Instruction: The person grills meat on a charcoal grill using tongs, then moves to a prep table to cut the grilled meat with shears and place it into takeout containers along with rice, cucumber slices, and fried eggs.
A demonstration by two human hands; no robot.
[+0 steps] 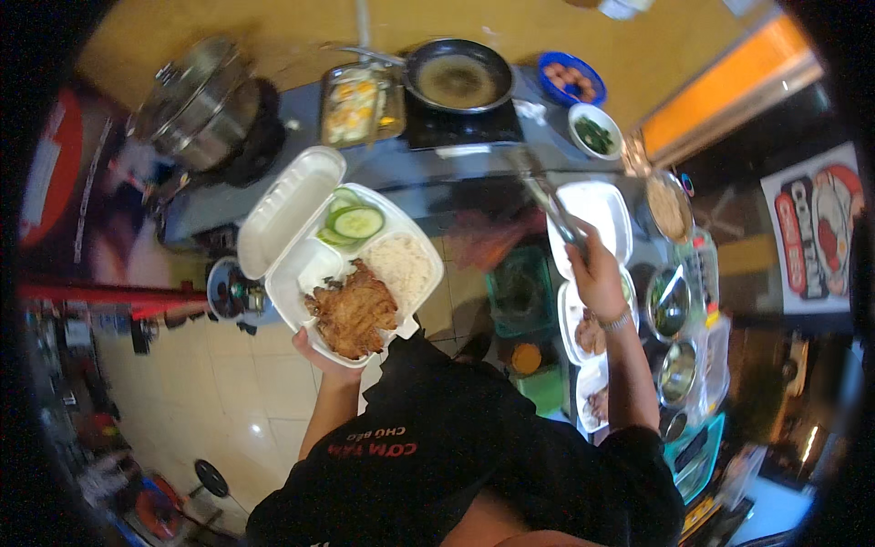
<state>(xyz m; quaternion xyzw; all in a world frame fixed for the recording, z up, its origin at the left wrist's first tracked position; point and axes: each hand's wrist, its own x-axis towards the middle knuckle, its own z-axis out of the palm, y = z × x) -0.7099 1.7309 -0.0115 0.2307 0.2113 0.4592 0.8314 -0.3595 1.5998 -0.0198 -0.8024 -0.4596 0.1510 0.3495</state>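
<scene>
My left hand (pixel 328 359) supports an open white foam takeaway box (pixel 287 294) from below. Its compartments hold cucumber slices (pixel 359 221), white rice (pixel 405 267) and a browned piece of meat (pixel 359 314). The hinged lid (pixel 294 208) is tipped back to the left. Metal tongs (pixel 557 208) are in my right hand (pixel 598 280), pointing toward the counter; their blurred tips seem to carry nothing. Below that hand another open foam box (pixel 571 328) contains meat (pixel 590 334), partly hidden by my wrist. Beside it, a further foam box (pixel 588 383) also holds meat.
A frying pan (pixel 456 75) with liquid sits on a black cooktop (pixel 458 126). A tray of fried eggs (pixel 355 102) and a large steel pot (pixel 205 102) stand leftward. A blue bowl (pixel 573 78), a white bowl of greens (pixel 593 133) and several metal bowls (pixel 668 304) line the right.
</scene>
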